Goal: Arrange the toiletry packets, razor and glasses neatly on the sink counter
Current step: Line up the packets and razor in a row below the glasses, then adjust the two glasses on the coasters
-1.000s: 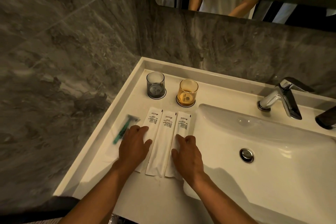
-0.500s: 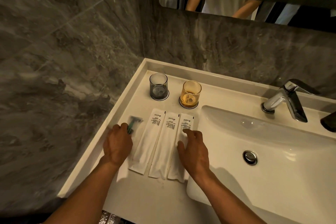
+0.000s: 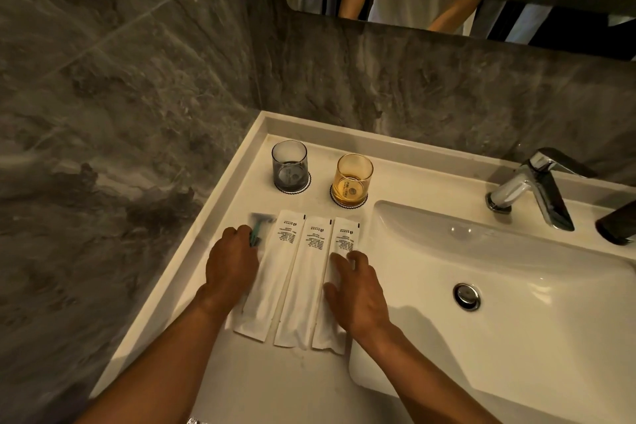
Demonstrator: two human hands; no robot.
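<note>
Three white toiletry packets lie side by side on the sink counter [image 3: 275, 385]: a left packet [image 3: 277, 262], a middle packet [image 3: 308, 275] and a right packet [image 3: 344, 236]. A green-handled razor [image 3: 258, 225] in a clear wrapper lies just left of them, roughly parallel. My left hand [image 3: 230, 265] covers the razor's lower part, fingers curled on its handle. My right hand [image 3: 358, 289] rests flat on the right packet with its fingers spread. Behind the packets stand a grey glass [image 3: 289, 165] and an amber glass [image 3: 352, 179], each upright on a round coaster.
The white basin [image 3: 516, 337] with its drain [image 3: 467, 296] lies right of the packets. A chrome faucet [image 3: 537, 186] stands at the back right, and a dark object [image 3: 619, 224] shows at the right edge. Marble walls border the counter on the left and at the back.
My left hand left the left packet, went to the razor and brought it in beside the packets. My right hand slid a little along the right packet.
</note>
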